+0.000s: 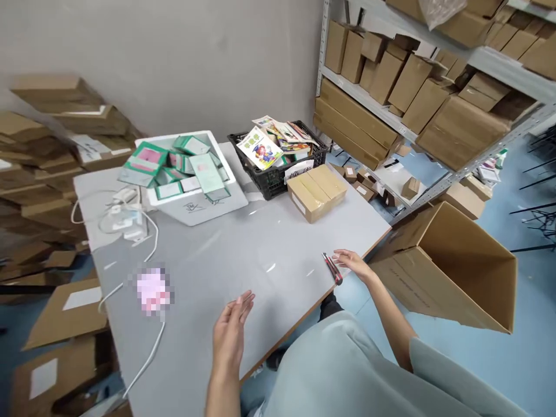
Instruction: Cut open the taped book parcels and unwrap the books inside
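My left hand (234, 321) hovers over the front part of the grey table (204, 272), fingers stretched out and nothing in it. Near the table's right edge my right hand (351, 262) is open, its fingers just beside a red and black box cutter (332, 269). The cutter lies on the tabletop close to the edge; whether a fingertip touches it I cannot tell. Farther back on the table sits a closed, taped cardboard box (317, 191) with a white label on its side.
A white foam box (197, 211) holds several green-edged packs. Beside it a black crate (271, 182) is filled with booklets. A white cable (152, 353) and power strip (134, 217) lie left. An open tall carton (408, 278) and loaded shelves (369, 92) stand right.
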Available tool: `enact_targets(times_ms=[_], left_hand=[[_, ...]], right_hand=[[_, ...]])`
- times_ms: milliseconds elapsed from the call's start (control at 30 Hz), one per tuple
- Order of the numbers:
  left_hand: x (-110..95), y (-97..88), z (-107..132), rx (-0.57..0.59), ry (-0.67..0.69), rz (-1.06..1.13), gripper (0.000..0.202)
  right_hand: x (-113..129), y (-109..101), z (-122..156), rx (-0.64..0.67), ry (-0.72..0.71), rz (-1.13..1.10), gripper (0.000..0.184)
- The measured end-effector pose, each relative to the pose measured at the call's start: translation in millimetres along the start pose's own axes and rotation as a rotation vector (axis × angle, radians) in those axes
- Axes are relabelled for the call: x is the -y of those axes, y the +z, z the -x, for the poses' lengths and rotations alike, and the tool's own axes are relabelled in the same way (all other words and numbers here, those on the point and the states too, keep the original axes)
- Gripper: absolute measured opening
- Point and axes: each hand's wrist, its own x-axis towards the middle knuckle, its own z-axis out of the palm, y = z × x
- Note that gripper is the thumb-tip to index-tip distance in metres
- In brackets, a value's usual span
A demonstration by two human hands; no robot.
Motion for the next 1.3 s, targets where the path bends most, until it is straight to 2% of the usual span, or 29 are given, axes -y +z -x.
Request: enact_targets(times_ms=[167, 333, 467, 600, 767, 867, 967, 1067, 1167, 1300], left_hand=[[14.8, 110.3, -17.0, 0.060, -0.060, -0.104, 0.069], [5.8, 220.3, -29.8, 0.142, -0.011, -0.162, 0.066], [-9.4, 285.6, -47.0, 0.270, 0.046, -0.231, 0.062], [-20.7, 327.4, -73.6, 0.350, 0.127, -0.305, 0.053], [-27.6, 361.8, -102.5, 0.360, 0.235, -0.369, 0.046], [-23.3, 373.9, -110.1, 0.362, 0.257, -0.392, 0.042], [-12.4, 379.4, -110.5, 0.368, 0.221, -0.404, 0.041], [0.4, 378.7, -103.8, 0.375, 0.175, -0.406, 0.041], [8.8, 370.2, -91.0, 0.404, 0.158, -0.409, 0.040], [9.2, 338.0, -69.0, 0.428, 0.142, -0.414, 0.041]], right_hand=[[41.7, -57.6, -93.0, -0.142, -0.165, 0.187, 0.062], [92.7, -97.2, -173.1, -0.231, -0.340, 0.554, 0.062], [122.5, -100.7, -228.2, -0.245, -0.386, 0.716, 0.067], [135.5, -84.4, -269.1, -0.253, -0.286, 0.812, 0.078], [127.1, -63.5, -303.0, -0.240, -0.127, 0.897, 0.091], [115.0, -57.7, -315.6, -0.308, -0.136, 0.890, 0.091], [108.8, -56.1, -323.2, -0.356, -0.144, 0.869, 0.083], [111.5, -57.9, -328.2, -0.359, -0.109, 0.854, 0.085], [116.8, -63.2, -329.8, -0.355, -0.135, 0.809, 0.092], [112.4, -75.8, -316.1, -0.400, -0.197, 0.784, 0.100]])
